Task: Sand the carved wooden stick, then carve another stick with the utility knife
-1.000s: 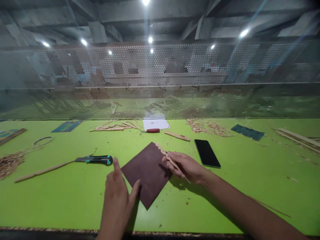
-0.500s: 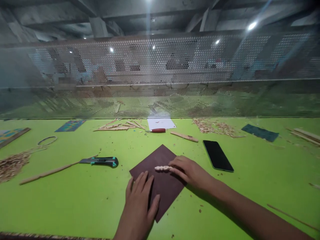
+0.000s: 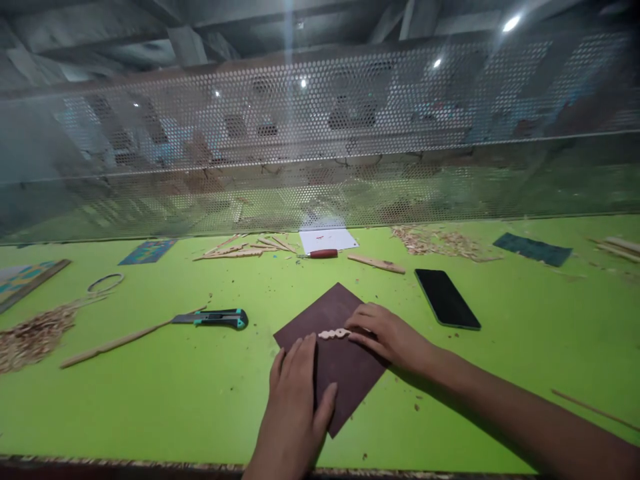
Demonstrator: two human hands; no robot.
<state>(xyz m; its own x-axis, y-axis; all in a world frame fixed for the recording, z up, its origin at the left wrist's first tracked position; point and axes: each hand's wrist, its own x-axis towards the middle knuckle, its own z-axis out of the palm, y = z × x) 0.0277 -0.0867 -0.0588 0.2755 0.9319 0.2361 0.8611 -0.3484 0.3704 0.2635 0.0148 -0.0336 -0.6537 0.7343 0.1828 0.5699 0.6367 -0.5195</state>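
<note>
A dark brown square sheet, which looks like sandpaper [image 3: 345, 393], lies turned cornerwise on the green table. My left hand [image 3: 297, 393] rests flat on its left side, fingers stretched and thumb apart. Pinched between the fingers and thumb of my right hand [image 3: 383, 333] is a small pale carved wooden piece [image 3: 333, 334] with a wavy outline. It lies against the sheet or just above it; I cannot tell which. Its right end is hidden by my fingers.
Left of the sheet lies a utility knife [image 3: 220, 319] beside a thin wooden stick [image 3: 117, 343]. A phone [image 3: 447, 299] is at the right. Farther back are a red-handled tool [image 3: 323, 254], a flat wooden piece [image 3: 376, 264], white paper [image 3: 329, 239] and wood shavings [image 3: 445, 244]. A perforated screen [image 3: 280, 147] stands behind.
The camera view has tilted and shifted, so the table things appear farther right. The wooden piece has turned to show its wavy, flatter face. My left fingers lie closer to its left end.
</note>
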